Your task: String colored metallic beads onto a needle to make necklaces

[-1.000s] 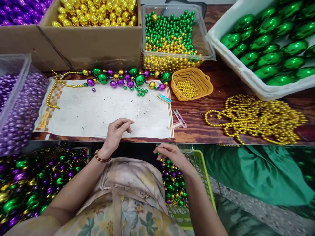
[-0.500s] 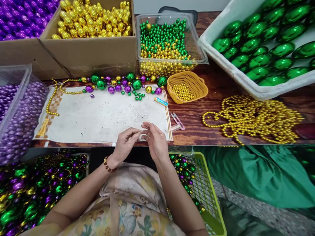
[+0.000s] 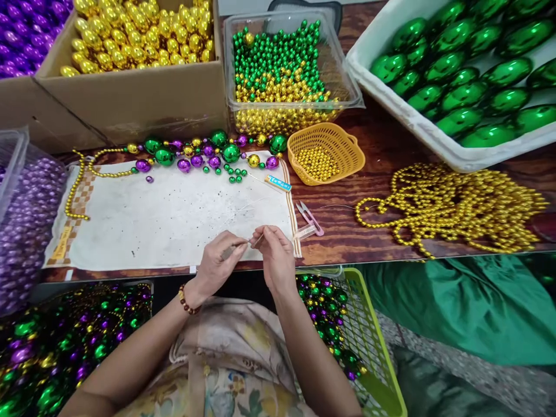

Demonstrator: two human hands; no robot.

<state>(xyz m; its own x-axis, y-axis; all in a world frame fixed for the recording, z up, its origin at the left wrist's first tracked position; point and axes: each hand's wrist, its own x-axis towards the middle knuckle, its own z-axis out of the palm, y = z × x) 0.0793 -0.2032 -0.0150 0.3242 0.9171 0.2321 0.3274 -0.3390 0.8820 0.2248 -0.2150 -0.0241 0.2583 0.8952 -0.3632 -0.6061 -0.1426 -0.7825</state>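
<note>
My left hand [image 3: 219, 258] and my right hand [image 3: 277, 260] meet above the front edge of a white cloth [image 3: 174, 214]. Both are closed, fingertips pinched on a thin thread that barely shows between them; its ends cannot be made out. Fine strands lie faintly on the cloth beyond my fingers. Along the cloth's far side runs a string of green, purple and gold beads [image 3: 208, 150], with several small green beads [image 3: 236, 175] loose beside it. A blue-labelled packet [image 3: 278, 183] and pink-handled thread snips [image 3: 310, 219] lie just past my right hand.
An orange basket [image 3: 325, 153] of gold beads stands behind the snips. Gold bead strands [image 3: 460, 208] are heaped at right. Behind are a cardboard box [image 3: 143, 95], a clear bin [image 3: 295, 107] and a white foam box [image 3: 417, 121]. A green crate [image 3: 376, 330] stands below the table edge.
My right hand's spread fingers have curled in, and both hands sit slightly lower and closer together on the thread. The whole view has shifted a little.
</note>
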